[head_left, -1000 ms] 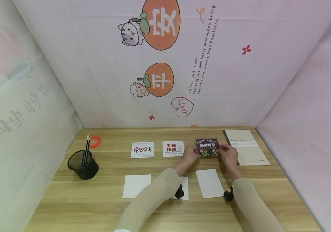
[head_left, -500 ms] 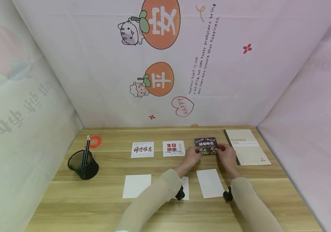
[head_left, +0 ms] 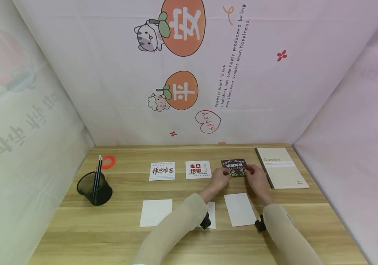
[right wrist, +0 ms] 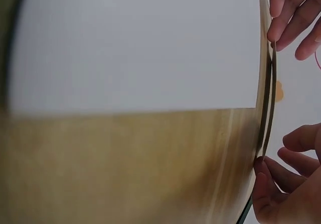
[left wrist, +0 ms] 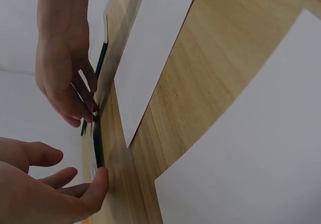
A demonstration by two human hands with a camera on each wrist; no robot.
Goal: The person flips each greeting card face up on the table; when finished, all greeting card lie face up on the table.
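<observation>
A small dark card (head_left: pixel 234 165) with white lettering and printed flowers is between my hands near the back of the table. My left hand (head_left: pixel 219 179) pinches its left lower corner, and my right hand (head_left: pixel 258 179) pinches its right edge. In the right wrist view the card (right wrist: pixel 274 91) shows edge-on, just above the wood or touching it; I cannot tell which. Fingertips of my right hand (right wrist: pixel 291 184) meet its near end there, my left hand (right wrist: pixel 296 18) its far end. In the left wrist view my left hand (left wrist: pixel 55 186) is at lower left.
Two white printed cards, one with brown-red script (head_left: pixel 162 171) and one with red characters (head_left: pixel 198 170), lie left. Blank white sheets (head_left: pixel 156 212) (head_left: pixel 240 209) lie nearer, one partly under my left sleeve. A notebook (head_left: pixel 283 168) lies right; a pencil cup (head_left: pixel 95 189) and red ring (head_left: pixel 108 162) stand left.
Both hands have shifted the dark card slightly left. It looks a little smaller and lower towards the table than a second ago. The other cards and sheets stay put.
</observation>
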